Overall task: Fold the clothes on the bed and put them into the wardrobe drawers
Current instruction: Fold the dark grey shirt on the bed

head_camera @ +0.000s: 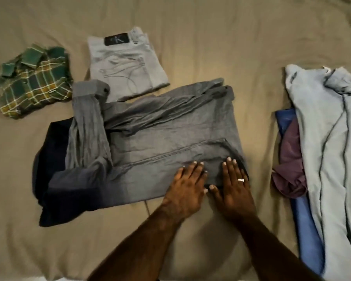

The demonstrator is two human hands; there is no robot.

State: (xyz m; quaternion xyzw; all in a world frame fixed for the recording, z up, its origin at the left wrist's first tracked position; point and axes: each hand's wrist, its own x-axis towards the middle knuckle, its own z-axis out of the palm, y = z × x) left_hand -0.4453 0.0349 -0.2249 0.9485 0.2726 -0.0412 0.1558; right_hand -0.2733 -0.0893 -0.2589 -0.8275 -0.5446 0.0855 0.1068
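Left hand (187, 184) and right hand (234, 184), fingers straight and spread, pressed flat on the near right edge of a creased, part-folded grey shirt (150, 138) fading to navy

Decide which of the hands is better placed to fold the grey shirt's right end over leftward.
Right. The right hand lies flat beside the grey shirt's right edge; the left hand rests further inward.

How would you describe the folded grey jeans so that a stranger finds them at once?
On the tan bed sheet, look at the far side, beyond the long grey shirt under both hands. The folded light grey jeans lie right of the folded green plaid shirt. Only they carry a black waistband patch.
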